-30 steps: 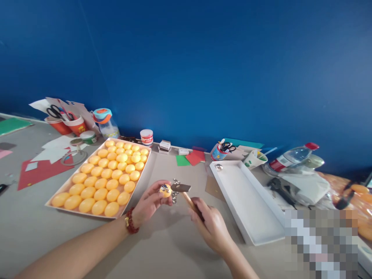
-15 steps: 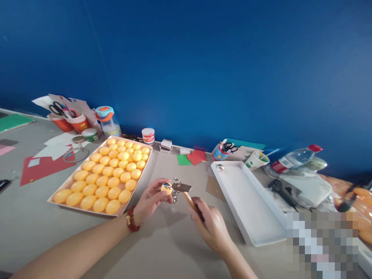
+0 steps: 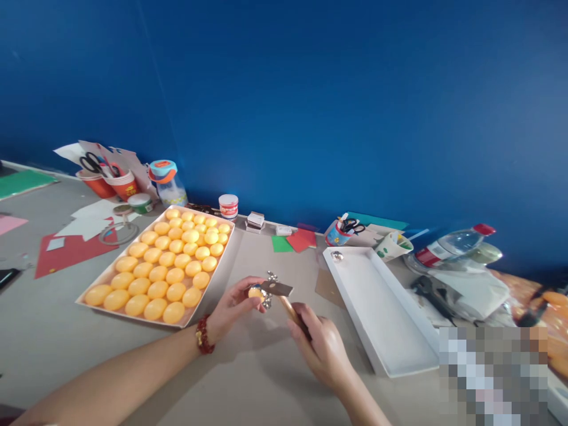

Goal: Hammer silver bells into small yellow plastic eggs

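Between the fingers of my left hand [image 3: 237,306] is an orange ping-pong ball [image 3: 256,292], with shiny silver pieces on its upper side. My right hand [image 3: 320,341] is wrapped round the wooden handle of a hammer [image 3: 278,289]. Its dark metal head is at the right side of the ball; whether they touch I cannot tell. Small silver pieces [image 3: 271,276] lie on the table behind the hammer head, partly hidden by it. Left of my left hand stands a shallow box [image 3: 186,319] filled with rows of orange ping-pong balls [image 3: 158,274].
On the right, a long white tray [image 3: 390,319] holds one silver-covered ball [image 3: 337,256] in its far corner. Along the blue wall stand a lidded jug [image 3: 169,183], a small tub [image 3: 228,206], a pen cup [image 3: 337,235] and a plastic bottle [image 3: 457,244]. Coloured paper [image 3: 302,239] lies at the back.
The ball in my left hand has turned, with its silver part now facing more up and away. My left hand has moved slightly right. The hammer has barely moved.
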`<state>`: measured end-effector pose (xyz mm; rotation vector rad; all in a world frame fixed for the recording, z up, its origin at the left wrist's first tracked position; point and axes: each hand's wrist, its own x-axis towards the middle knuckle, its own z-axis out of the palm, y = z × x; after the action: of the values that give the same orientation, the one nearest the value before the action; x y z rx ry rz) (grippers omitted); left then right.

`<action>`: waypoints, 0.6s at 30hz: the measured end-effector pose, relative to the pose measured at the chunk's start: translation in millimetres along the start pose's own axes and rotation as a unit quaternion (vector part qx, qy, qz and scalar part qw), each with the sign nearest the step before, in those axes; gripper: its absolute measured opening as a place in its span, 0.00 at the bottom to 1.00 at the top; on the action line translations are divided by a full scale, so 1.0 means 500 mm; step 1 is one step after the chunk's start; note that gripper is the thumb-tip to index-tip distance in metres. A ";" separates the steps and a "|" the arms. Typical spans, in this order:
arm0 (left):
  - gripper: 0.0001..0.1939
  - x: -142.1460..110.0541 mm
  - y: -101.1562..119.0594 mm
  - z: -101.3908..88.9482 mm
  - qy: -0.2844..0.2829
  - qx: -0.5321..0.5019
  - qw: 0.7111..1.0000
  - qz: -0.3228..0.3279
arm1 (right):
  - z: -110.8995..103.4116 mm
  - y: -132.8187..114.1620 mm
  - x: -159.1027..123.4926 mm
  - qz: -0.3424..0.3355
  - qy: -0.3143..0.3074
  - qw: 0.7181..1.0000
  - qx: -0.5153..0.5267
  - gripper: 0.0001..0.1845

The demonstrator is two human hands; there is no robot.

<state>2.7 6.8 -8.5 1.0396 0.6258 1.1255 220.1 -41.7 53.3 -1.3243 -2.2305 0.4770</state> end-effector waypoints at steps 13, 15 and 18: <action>0.15 -0.002 -0.002 -0.001 0.003 -0.001 1.000 0.000 | 0.000 -0.001 0.002 0.003 -0.017 1.000 -0.003 0.08; 0.15 -0.001 0.001 0.001 0.003 -0.001 1.000 0.009 | 0.000 -0.002 0.001 0.004 -0.009 1.000 0.001 0.09; 0.15 -0.002 0.004 0.004 -0.006 -0.004 1.000 0.021 | -0.001 -0.006 0.001 0.009 -0.002 1.000 0.000 0.08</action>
<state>3.3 5.3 -5.7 1.0563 0.5920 1.1569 217.9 -42.7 55.4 -1.3462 -2.2243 0.4869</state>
